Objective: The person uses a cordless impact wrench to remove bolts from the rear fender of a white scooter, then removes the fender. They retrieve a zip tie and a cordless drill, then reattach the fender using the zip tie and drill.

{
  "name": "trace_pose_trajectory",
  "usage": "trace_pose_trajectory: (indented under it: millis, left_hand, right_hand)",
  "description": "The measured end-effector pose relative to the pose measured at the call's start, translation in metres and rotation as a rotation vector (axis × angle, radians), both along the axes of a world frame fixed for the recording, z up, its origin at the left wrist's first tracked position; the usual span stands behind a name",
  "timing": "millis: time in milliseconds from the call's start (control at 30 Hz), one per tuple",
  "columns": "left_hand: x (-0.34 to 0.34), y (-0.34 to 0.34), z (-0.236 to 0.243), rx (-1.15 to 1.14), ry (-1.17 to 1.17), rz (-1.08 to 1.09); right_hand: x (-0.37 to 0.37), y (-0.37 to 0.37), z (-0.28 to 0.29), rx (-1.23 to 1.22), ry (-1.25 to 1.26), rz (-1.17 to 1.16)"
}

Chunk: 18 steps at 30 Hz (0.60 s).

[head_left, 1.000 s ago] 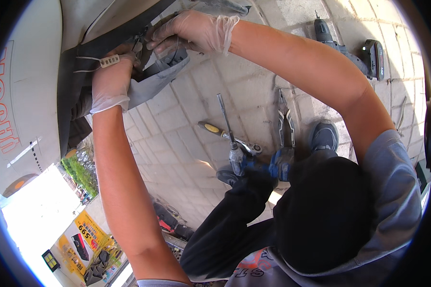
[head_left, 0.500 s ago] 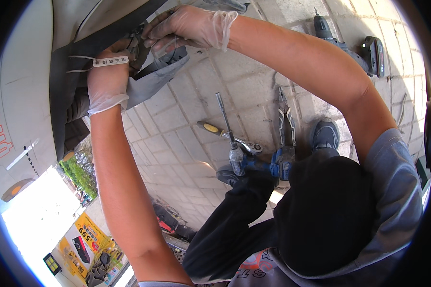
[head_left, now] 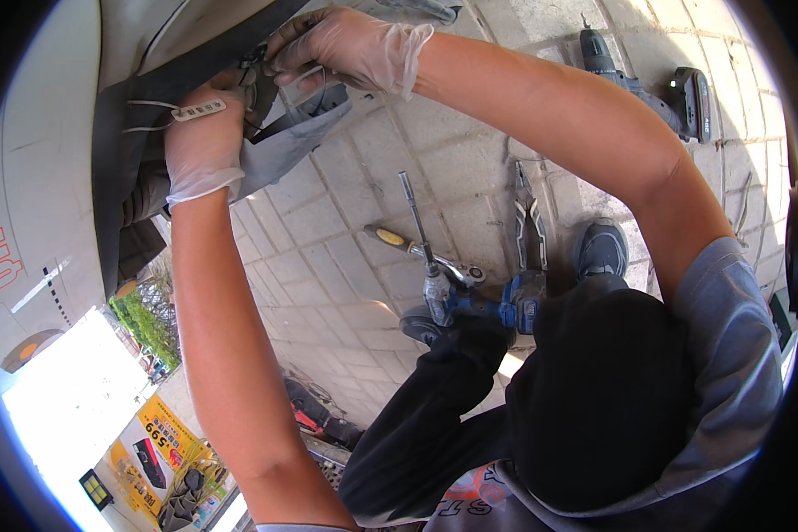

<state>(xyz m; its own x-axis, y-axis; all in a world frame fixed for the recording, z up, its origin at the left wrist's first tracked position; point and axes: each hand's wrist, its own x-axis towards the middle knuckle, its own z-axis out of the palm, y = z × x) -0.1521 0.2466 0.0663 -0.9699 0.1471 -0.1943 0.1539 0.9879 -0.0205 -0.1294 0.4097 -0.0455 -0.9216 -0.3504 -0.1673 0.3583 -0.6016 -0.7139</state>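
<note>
Both my hands wear thin clear gloves and work high up at the lower edge of a white vehicle body [head_left: 53, 133]. My left hand [head_left: 202, 146] is curled around a wire bundle [head_left: 255, 78] where it comes out by the dark trim strip [head_left: 115, 177]. A thin white wire with a small white tag [head_left: 199, 110] lies across the back of that hand. My right hand [head_left: 346, 46] pinches the same wires from the right, fingertips touching my left hand. A grey liner flap [head_left: 297, 137] hangs just under both hands.
On the paved ground lie a yellow-handled tool [head_left: 388, 237], a ratchet with a long extension [head_left: 421, 232], a blue power tool [head_left: 474, 303], pliers [head_left: 528, 222], and a dark cordless drill [head_left: 614, 71] with a battery pack [head_left: 693, 99]. My shoe [head_left: 599, 250] and dark-trousered knee [head_left: 612, 399] are below.
Both hands stay on the wires at the trim. They sit a little further right and higher in the picture as my head has shifted. The tools have not moved.
</note>
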Motion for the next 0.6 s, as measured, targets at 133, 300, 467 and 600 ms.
trace_pose_trajectory:
  millis: [133, 300, 467, 600]
  left_hand:
    - [-0.003, -0.001, -0.004, -0.079, 0.082, -0.085]
    - [0.005, 0.009, 0.002, -0.027, 0.021, 0.043]
    - [0.011, 0.018, 0.007, 0.129, -0.091, 0.180]
    - [0.010, 0.022, 0.006, 0.097, -0.073, 0.133]
  right_hand:
    - [0.007, 0.000, 0.004, -0.089, -0.115, 0.028]
    - [0.009, -0.004, -0.001, -0.234, -0.148, 0.045]
    - [0.003, -0.011, -0.006, -0.267, -0.150, 0.051]
    - [0.002, -0.012, -0.006, -0.265, -0.186, 0.066]
